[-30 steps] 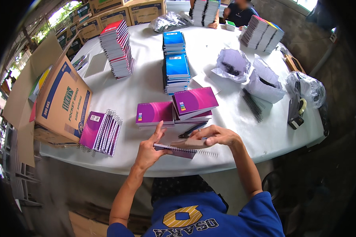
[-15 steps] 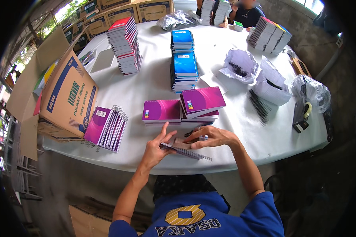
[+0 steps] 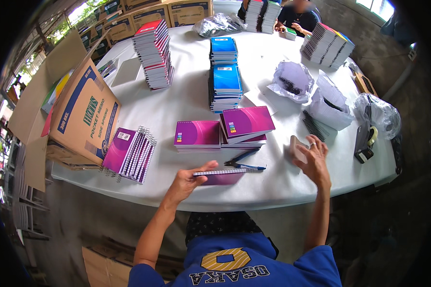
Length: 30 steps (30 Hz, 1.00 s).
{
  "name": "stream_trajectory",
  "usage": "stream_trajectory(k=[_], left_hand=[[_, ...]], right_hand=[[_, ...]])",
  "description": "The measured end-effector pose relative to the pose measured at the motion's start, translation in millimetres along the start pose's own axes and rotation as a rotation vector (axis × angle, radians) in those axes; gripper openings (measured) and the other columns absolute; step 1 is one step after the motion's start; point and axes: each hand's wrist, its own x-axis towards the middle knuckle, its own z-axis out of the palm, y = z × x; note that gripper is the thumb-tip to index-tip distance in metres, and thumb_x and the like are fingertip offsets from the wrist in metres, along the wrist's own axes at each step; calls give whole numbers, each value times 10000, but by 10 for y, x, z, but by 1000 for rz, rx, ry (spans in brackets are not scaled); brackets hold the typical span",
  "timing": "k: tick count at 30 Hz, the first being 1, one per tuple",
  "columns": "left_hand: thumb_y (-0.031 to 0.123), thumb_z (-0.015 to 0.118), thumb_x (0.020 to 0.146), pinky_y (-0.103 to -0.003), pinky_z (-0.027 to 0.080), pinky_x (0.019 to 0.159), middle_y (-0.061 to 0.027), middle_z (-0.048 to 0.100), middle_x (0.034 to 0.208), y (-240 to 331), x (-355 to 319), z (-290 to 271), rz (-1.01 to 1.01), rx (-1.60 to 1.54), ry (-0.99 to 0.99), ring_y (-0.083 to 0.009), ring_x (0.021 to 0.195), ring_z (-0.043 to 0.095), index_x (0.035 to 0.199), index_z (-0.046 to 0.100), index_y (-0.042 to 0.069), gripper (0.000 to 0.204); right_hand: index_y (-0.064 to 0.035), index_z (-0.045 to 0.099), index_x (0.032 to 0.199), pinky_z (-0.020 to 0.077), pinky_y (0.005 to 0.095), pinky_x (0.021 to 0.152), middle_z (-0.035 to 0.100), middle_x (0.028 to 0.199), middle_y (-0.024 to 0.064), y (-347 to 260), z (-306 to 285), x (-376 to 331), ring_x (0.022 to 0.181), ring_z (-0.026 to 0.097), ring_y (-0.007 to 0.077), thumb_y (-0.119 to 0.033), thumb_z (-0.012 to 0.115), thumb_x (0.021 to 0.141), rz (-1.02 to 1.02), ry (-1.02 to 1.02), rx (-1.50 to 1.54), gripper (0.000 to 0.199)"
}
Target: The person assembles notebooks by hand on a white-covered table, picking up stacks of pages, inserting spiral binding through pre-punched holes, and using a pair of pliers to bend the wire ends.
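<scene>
My left hand grips a purple notebook near the table's front edge, thumb and fingers at its left end. The notebook stands on edge, its holed or coiled side facing up. To the right, my right hand has its fingers and thumb around a small tan block, close to the tabletop. Cutting pliers with blue handles lie just behind the notebook. Beyond them are two low piles of purple notebooks, side by side; the right pile is uneven.
Left stands an open carton, with coil-bound purple notebooks beside it. Blue notebooks and red notebooks are stacked farther back. Right are bags of black coils, loose coils and a tape dispenser. Another person sits opposite.
My right hand has moved right, away from the notebook, carrying the tan block. The notebook in my left hand has tipped more upright, and the pliers are now uncovered.
</scene>
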Motion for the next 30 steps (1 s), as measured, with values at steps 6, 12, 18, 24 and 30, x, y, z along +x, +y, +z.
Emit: stream_trajectory(k=[6, 12, 18, 24, 30], left_hand=[[235, 698, 888, -513, 361, 1109, -19, 597, 1385, 139, -328, 96, 243, 885, 130, -348, 1372, 457, 1401, 551, 121, 546], [397, 579, 962, -567, 309, 1115, -52, 584, 1395, -15, -369, 438, 221, 1154, 336, -391, 1370, 438, 1469, 475, 178, 561], [408, 563, 971, -565, 360, 1077, -64, 605, 1364, 38, -334, 605, 213, 1233, 420, -373, 1278, 538, 1479, 456, 170, 571], [377, 590, 962, -508, 468, 986, -90, 642, 1296, 63, -309, 651, 212, 1177, 469, -355, 1153, 627, 1486, 445, 177, 580], [349, 630, 937, -408, 551, 867, -86, 656, 1273, 101, -284, 629, 280, 1155, 499, -332, 1033, 685, 1455, 486, 181, 563]], right_hand=[[-109, 606, 1259, 423, 433, 1025, 554, 1261, 137, -1013, 523, 79, 1192, 531, 338, -169, 706, 867, -324, -87, 500, 410], [-82, 575, 1272, 435, 442, 989, 542, 1199, 207, -1136, 764, -73, 1125, 542, 373, -141, 680, 871, -329, 91, 118, 419], [-156, 617, 1267, 462, 424, 781, 546, 1075, 142, -1594, 30, -514, 919, 561, 286, -119, 727, 822, -218, -56, 702, 460], [-179, 621, 1282, 454, 390, 778, 574, 1055, 90, -1706, 31, -514, 920, 561, 267, -211, 748, 822, -284, -7, 656, 479], [-183, 621, 1285, 451, 387, 771, 570, 1069, 85, -1756, 6, -464, 927, 562, 256, -221, 732, 838, -308, -46, 616, 463]])
